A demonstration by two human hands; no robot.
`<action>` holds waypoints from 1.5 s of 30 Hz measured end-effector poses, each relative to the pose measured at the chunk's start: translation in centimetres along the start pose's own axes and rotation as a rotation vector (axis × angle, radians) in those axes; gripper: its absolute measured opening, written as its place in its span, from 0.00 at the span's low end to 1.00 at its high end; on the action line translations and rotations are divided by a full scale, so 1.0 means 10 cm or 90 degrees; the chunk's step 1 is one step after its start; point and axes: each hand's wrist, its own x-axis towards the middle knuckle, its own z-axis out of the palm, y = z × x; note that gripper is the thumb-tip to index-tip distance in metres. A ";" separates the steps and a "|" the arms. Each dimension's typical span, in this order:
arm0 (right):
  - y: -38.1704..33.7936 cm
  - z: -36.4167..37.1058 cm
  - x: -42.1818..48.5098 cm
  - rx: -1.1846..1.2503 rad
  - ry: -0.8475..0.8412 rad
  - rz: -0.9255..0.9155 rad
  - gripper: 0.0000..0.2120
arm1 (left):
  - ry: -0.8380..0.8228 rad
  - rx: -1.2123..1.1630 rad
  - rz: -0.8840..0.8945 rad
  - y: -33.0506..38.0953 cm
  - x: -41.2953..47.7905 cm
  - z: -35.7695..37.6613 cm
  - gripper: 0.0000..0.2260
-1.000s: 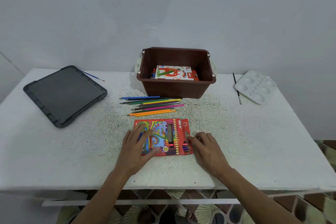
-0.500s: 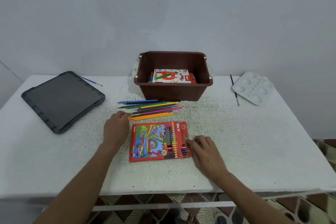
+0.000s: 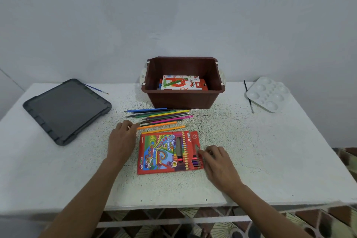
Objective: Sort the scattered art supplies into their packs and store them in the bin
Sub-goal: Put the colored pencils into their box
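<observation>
A red coloured pencil pack [image 3: 164, 152] lies flat near the table's front, its right end open with several pencil tips showing. My right hand [image 3: 218, 162] holds that open end, fingertips on the flap. Several loose coloured pencils [image 3: 164, 116] lie in a row between the pack and the brown bin [image 3: 183, 100]. My left hand [image 3: 122, 139] is left of the pack, its curled fingertips pinching the left end of an orange pencil [image 3: 156, 125]. Inside the bin lies an oil pastel box [image 3: 180, 82].
A dark grey lid or tray [image 3: 65, 108] sits at the back left with a blue paintbrush [image 3: 96, 89] behind it. At the back right stand a white paint palette [image 3: 268, 93] and a black paintbrush [image 3: 248, 95]. The wall rises right behind the bin.
My left hand left the top of the pack and moved up-left to the end of the orange pencil. My right hand stayed at the pack's open end.
</observation>
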 end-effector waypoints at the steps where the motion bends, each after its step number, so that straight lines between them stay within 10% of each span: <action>1: 0.00 0.00 0.00 0.000 -0.003 0.002 0.13 | 0.017 -0.004 -0.003 0.01 -0.01 -0.01 0.22; 6: 0.00 -0.05 0.04 0.037 -0.014 0.003 0.13 | 0.121 -0.201 -0.124 0.20 -0.13 -0.06 0.09; 11: -0.11 -0.13 0.20 0.161 0.046 0.136 0.16 | 0.020 -0.444 -0.231 0.51 -0.22 -0.10 0.04; 21: -0.41 -0.15 0.41 0.218 0.042 0.038 0.10 | -0.098 -0.766 -0.249 1.08 -0.38 -0.25 0.06; 45: -0.32 -0.14 0.21 0.142 0.042 -0.023 0.11 | -0.259 -0.828 -0.191 1.19 -0.46 -0.33 0.06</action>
